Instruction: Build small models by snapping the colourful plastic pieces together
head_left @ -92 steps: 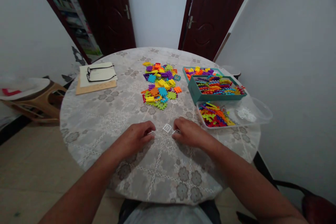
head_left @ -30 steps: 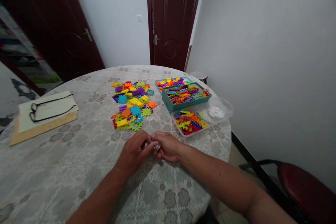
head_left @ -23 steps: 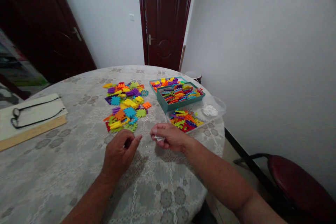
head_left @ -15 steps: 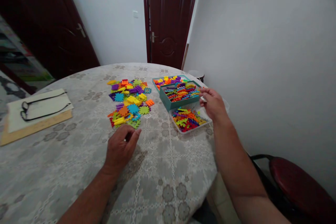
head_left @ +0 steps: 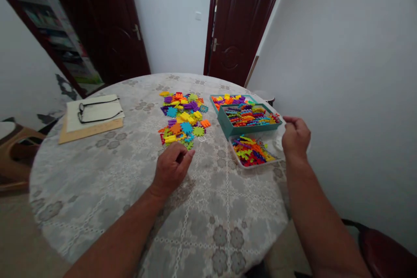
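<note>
My left hand (head_left: 172,165) rests on the tablecloth, fingers curled and thumb alongside, with nothing visible in it. Just beyond it lies a loose pile of colourful plastic interlocking pieces (head_left: 186,128), notched squares and ribbed blocks. My right hand (head_left: 296,137) is at the right end of a teal box (head_left: 233,127), fingers drawn together; whatever they hold is hidden. Rows of notched pieces (head_left: 249,115) stand packed in that box. In front of it, a clear plastic tray (head_left: 249,166) contains mixed pieces, and its right side is partly behind my right hand.
A shallow teal box lid (head_left: 213,101) with more pieces lies behind the box. Eyeglasses (head_left: 97,115) rest on papers (head_left: 73,125) at the left. A dark red stool (head_left: 384,247) is at the lower right, and a wall rises close beyond the table's right side.
The head view has turned left, shifting everything rightward in the picture. My right hand has moved slightly right and down relative to the teal box's end. My left hand keeps its place.
</note>
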